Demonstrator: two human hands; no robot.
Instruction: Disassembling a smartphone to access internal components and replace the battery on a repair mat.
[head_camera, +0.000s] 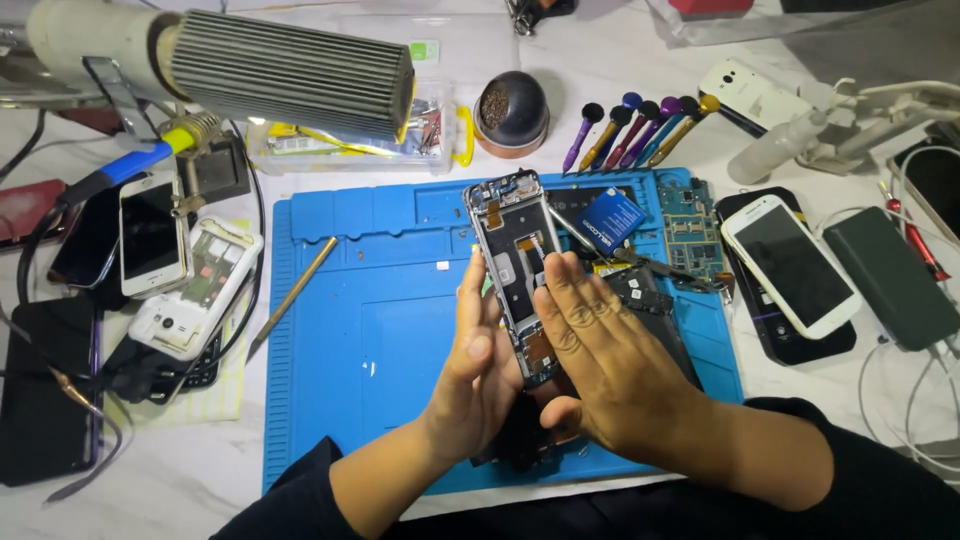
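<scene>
An opened phone frame (512, 250) with bare internals stands tilted above the blue work mat (370, 300). My left hand (474, 370) grips its left edge and lower end from below. My right hand (600, 365) lies flat against the frame's right side, fingers stretched up along it. A dark phone part lies under my right hand, mostly hidden. Tweezers (655, 265) and a small blue battery (610, 220) rest on the mat just right of the frame.
A green circuit board (690, 235) lies on the mat's right. Coloured screwdrivers (640, 125) stand behind it. Several phones lie at left (150, 235) and right (790, 262). A hot-air tool (250, 65) hangs at top left. A brass spudger (295, 290) rests on the mat.
</scene>
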